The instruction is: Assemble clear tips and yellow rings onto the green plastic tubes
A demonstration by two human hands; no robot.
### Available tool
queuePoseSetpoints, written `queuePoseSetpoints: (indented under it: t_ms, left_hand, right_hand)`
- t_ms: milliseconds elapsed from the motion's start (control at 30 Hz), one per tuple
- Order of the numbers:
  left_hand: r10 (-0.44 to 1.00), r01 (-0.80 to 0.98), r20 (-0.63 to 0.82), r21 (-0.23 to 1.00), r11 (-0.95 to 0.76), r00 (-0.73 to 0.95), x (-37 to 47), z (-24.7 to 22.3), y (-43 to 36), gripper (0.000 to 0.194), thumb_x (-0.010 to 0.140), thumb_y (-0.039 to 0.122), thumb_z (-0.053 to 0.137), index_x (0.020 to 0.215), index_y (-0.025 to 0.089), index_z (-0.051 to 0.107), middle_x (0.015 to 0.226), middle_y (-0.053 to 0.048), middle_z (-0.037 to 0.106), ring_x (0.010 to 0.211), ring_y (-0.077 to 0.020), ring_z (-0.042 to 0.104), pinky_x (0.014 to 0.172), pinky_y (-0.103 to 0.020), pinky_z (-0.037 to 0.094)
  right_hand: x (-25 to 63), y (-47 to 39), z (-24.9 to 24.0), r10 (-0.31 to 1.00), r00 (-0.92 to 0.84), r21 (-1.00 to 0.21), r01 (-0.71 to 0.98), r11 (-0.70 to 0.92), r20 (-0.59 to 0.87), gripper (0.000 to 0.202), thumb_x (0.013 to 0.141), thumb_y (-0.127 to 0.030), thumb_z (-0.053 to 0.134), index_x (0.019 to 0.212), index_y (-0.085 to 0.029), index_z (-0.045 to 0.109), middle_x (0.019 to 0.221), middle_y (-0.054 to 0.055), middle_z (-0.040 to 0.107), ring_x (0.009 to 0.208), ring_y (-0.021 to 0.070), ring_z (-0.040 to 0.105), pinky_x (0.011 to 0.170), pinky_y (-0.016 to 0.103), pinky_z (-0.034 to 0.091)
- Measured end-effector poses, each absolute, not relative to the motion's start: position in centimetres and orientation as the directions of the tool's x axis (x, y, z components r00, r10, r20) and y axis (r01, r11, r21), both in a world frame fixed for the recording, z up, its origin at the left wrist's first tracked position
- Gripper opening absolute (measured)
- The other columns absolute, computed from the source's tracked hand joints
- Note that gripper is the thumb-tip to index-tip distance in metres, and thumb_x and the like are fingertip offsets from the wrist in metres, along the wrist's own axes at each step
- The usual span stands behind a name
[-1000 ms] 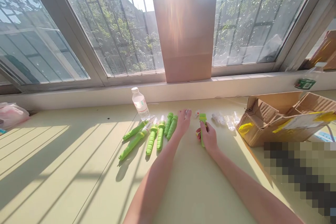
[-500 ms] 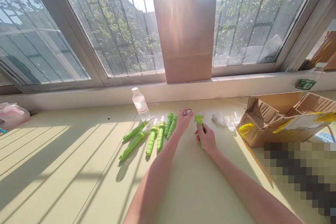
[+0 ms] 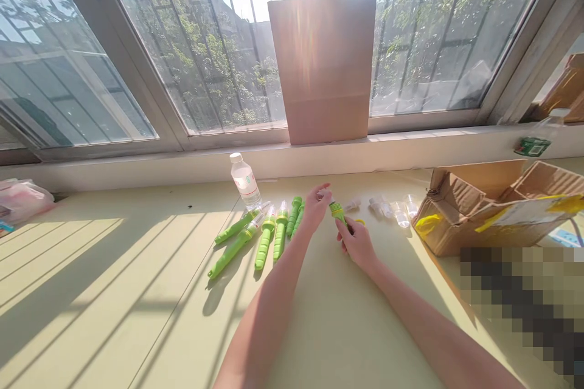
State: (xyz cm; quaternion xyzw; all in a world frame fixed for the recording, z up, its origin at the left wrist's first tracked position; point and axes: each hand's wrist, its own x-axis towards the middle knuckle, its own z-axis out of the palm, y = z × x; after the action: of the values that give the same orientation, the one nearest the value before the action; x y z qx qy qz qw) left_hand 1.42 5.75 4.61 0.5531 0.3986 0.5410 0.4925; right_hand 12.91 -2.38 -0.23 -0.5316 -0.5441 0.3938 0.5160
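Note:
My right hand (image 3: 359,242) is closed around a green plastic handle (image 3: 336,210), whose ridged end tilts up toward my left hand (image 3: 316,209). The fingers of that left hand pinch a small clear plastic cap (image 3: 324,194) right at the ridged end; whether the two touch I cannot tell. To the left lie several more green handles (image 3: 263,246), some with clear caps (image 3: 271,211) on their ends. Two of them, beside my left wrist, are partly hidden by it. Loose clear caps (image 3: 381,207) lie beyond my right hand. A small yellow curve (image 3: 360,221) shows behind the right knuckles.
A water bottle (image 3: 245,182) stands behind the handles. On the right sits an open cardboard box (image 3: 493,219) with yellow tape. A cardboard sheet (image 3: 326,73) leans against the window. A pink plastic bag (image 3: 25,202) lies at far left, and another bottle (image 3: 538,137) is at the right sill.
The green handle has tipped left, bringing its ridged end close to the cap in my left hand. Loose caps behind it now show more clearly.

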Motion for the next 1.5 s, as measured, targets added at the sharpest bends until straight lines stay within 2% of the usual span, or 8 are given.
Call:
queuePoseSetpoints:
  t_ms: [200,433,700,933,1267,1500]
  left_hand:
    - [0.974,-0.238,0.205,0.955,-0.176,0.101,1.35,4.84,5.85,0.048,0.069,0.03,0.078,0.112,0.02,0.06,0.089,-0.003,0.064,0.079,-0.0138,0.059,0.075,-0.029,0.045]
    - [0.968,-0.252,0.189,0.957,-0.144,0.163,1.3,5.09,5.73,0.049,0.069,0.03,0.078,0.112,0.02,0.058,0.085,-0.003,0.066,0.083,-0.0153,0.062,0.077,-0.03,0.045]
    - [0.974,-0.327,0.172,0.938,-0.116,0.148,1.04,5.31,5.6,0.053,0.062,0.033,0.082,0.105,0.021,0.055,0.085,-0.003,0.069,0.088,-0.0199,0.066,0.085,-0.037,0.047]
    - [0.969,-0.349,0.19,0.929,-0.126,0.157,0.82,5.11,5.63,0.052,0.065,0.037,0.082,0.105,0.022,0.052,0.082,-0.003,0.07,0.088,-0.0211,0.068,0.085,-0.038,0.048]
    - [0.973,-0.373,0.192,0.918,-0.133,0.126,1.2,5.27,5.32,0.051,0.066,0.035,0.082,0.103,0.021,0.05,0.081,-0.004,0.071,0.091,-0.023,0.068,0.085,-0.04,0.049]
    - [0.981,-0.352,0.169,0.928,-0.124,0.098,1.31,5.34,5.25,0.052,0.064,0.035,0.083,0.103,0.021,0.051,0.079,-0.003,0.07,0.086,-0.0223,0.069,0.083,-0.039,0.05]
  right_hand:
    - [12.98,-2.41,-0.32,0.989,0.083,-0.979,0.171,0.108,0.124,0.037,0.087,-0.055,0.05,0.073,-0.022,0.047,0.06,-0.002,0.054,0.038,0.0101,0.045,0.037,0.024,0.037]
    - [12.85,-2.52,-0.17,0.99,0.088,-0.98,0.175,0.093,0.11,0.035,0.086,-0.055,0.05,0.074,-0.022,0.049,0.06,-0.002,0.054,0.039,0.0102,0.044,0.039,0.025,0.036]
    - [12.85,-2.57,-0.05,0.988,0.103,-0.978,0.189,0.092,0.113,0.034,0.083,-0.055,0.054,0.072,-0.022,0.048,0.059,-0.002,0.052,0.04,0.0106,0.043,0.04,0.025,0.035]
    - [12.94,-2.64,0.02,0.985,0.098,-0.966,0.233,0.115,0.141,0.03,0.084,-0.049,0.053,0.071,-0.022,0.047,0.059,-0.003,0.052,0.042,0.0102,0.043,0.044,0.025,0.035]
    - [12.87,-2.51,-0.28,0.98,0.102,-0.955,0.261,0.138,0.17,0.032,0.085,-0.051,0.052,0.071,-0.022,0.046,0.058,-0.003,0.051,0.043,0.0107,0.043,0.044,0.026,0.033]
    - [12.77,-2.79,0.08,0.977,0.077,-0.937,0.308,0.165,0.198,0.031,0.085,-0.05,0.051,0.07,-0.023,0.045,0.056,-0.004,0.049,0.044,0.0104,0.041,0.046,0.025,0.031]
